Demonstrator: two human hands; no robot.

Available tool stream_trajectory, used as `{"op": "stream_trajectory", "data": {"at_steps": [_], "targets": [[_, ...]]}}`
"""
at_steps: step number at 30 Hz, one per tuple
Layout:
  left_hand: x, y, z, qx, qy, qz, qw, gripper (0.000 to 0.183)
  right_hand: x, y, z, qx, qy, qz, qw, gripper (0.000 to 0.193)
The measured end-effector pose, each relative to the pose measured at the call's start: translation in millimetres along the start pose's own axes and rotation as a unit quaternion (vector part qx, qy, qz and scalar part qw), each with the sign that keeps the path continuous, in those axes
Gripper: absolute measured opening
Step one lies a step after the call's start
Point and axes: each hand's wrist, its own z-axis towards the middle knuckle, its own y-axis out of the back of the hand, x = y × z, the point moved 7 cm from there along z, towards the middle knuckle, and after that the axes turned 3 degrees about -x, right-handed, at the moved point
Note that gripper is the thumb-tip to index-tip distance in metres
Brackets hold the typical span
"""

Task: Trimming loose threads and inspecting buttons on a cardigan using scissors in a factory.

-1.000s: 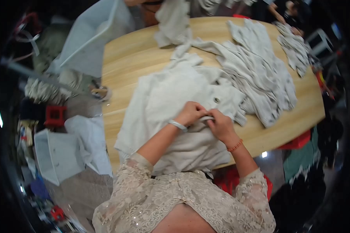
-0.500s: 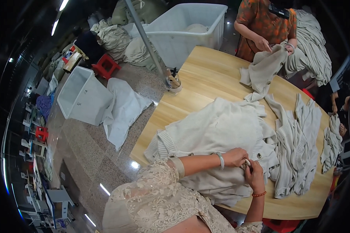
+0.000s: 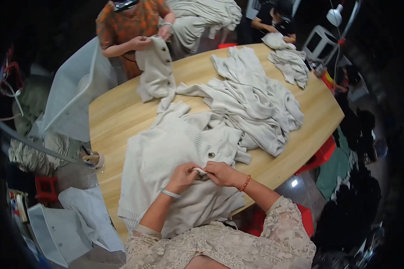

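Note:
A cream knitted cardigan lies spread on the wooden table in front of me, with a dark button on its ribbed band just beyond my hands. My left hand is closed, pinching a small fold of the knit near that band. Close against it, my right hand pinches the same fold from the other side. The fingertips of both hands almost meet, and whatever small detail lies between them is too hidden to make out.
More cream knitwear is heaped to the right. Across the table a person holds up a buttoned cardigan; another person handles a garment at the far end. A white bin stands at the left, a red stool at the right.
My view has swung to the right, bringing the table's far end into sight. Both my hands keep hold of the cardigan fold. The person opposite now holds a cardigan with its button band showing.

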Motion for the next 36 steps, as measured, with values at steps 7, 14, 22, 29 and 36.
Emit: {"op": "stream_trajectory", "data": {"at_steps": [7,14,22,29,36], "targets": [[-29,0,16,-0.019,0.036,0.194,0.98,0.024,-29,54,-24,0.007,-0.105,-0.194,0.975,0.025],[-60,-31,43,-0.088,-0.149,0.232,0.957,0.018,-41,54,-36,-0.003,-0.158,-0.187,0.97,0.02],[-19,-66,87,-0.024,-0.006,0.312,0.95,0.026,-48,43,-41,0.02,-0.17,-0.236,0.957,0.02],[-1,-63,101,-0.002,0.059,0.145,0.988,0.015,-47,48,-32,-0.047,-0.15,-0.192,0.969,0.02],[-11,-65,83,0.039,0.172,-0.113,0.978,0.014,-24,64,-30,-0.15,-0.14,-0.112,0.972,0.024]]}}
